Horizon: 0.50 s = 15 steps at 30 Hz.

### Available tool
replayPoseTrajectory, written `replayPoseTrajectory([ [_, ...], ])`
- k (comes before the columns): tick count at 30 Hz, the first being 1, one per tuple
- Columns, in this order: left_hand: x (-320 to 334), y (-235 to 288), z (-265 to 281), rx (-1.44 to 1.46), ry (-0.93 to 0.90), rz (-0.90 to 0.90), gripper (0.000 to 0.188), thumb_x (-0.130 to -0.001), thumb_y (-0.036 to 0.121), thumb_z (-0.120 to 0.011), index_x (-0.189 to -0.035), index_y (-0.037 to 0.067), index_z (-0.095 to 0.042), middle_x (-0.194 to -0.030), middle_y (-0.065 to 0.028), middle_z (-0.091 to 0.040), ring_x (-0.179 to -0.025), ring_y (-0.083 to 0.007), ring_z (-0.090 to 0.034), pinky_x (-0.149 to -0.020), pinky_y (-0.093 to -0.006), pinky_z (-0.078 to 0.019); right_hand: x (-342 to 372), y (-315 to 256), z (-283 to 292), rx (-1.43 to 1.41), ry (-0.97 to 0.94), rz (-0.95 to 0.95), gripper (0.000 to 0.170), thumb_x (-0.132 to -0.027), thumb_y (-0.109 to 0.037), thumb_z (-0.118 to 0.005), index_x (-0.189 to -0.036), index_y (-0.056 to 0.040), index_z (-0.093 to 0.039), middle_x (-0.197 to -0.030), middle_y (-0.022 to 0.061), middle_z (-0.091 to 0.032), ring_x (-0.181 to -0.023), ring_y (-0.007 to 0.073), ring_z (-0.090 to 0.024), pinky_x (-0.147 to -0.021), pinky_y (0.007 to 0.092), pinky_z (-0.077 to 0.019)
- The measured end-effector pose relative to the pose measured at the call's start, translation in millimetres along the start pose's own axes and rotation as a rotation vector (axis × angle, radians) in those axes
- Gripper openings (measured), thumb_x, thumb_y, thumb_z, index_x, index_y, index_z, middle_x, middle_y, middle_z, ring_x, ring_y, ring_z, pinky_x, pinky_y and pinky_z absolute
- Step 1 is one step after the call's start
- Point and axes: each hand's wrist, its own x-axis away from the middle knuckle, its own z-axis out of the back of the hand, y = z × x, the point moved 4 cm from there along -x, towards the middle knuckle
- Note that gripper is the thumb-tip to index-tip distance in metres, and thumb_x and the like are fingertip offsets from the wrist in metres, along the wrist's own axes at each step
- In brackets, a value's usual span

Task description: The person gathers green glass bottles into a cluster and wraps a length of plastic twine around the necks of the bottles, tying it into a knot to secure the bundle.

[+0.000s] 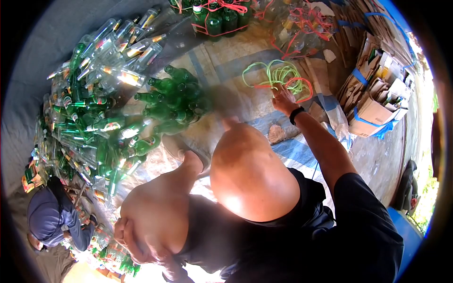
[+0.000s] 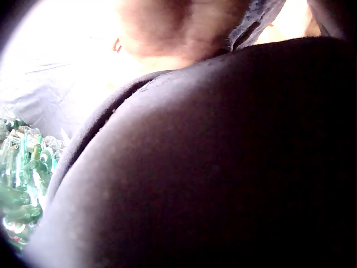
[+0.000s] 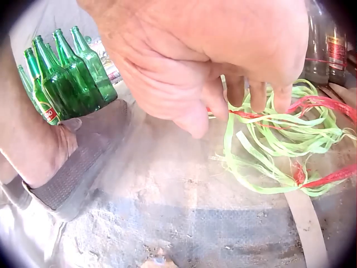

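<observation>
My right hand reaches down to a loose coil of light green plastic string on the ground sheet. In the right wrist view its fingers point down at the coil's near edge, spread a little, with the fingertips right at a red string tied in with the green. The thumb tip stands apart from the other fingers. My left hand rests on my left knee, fingers draped over it, holding nothing. Dark cloth fills most of the left wrist view. Upright green bottles stand in a cluster left of my feet.
A large heap of green and clear bottles lies at left. Bundles of bottles tied with red string stand at the back. Strapped cardboard is stacked at right. Another person bends over at lower left. A stone lies near my right forearm.
</observation>
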Motion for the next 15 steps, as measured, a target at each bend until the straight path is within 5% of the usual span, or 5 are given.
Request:
replayPoseTrajectory([
  [10,-2,9,-1,0.013,0.029,0.008,0.051,-0.098,0.038,-0.058,-0.127,-0.004,-0.062,-0.131,-0.0175,-0.057,-0.123,-0.0327,-0.051,-0.107,-0.0517,-0.0376,-10,-6,-9,0.196,-0.011,0.008,0.034,-0.086,-0.016,-0.064,-0.119,-0.0063,-0.065,-0.131,0.0136,-0.053,-0.128,0.0335,-0.051,-0.104,0.0524,-0.0443],
  [15,1,2,-1,0.010,0.078,0.057,0.052,-0.098,0.040,-0.057,-0.124,-0.004,-0.064,-0.128,-0.0182,-0.058,-0.121,-0.0346,-0.052,-0.108,-0.0526,-0.0367,-11,-2,-1,0.028,-0.010,-0.005,0.033,-0.086,-0.013,-0.063,-0.118,-0.0052,-0.064,-0.124,0.0128,-0.058,-0.123,0.0348,-0.055,-0.102,0.0493,-0.0454],
])
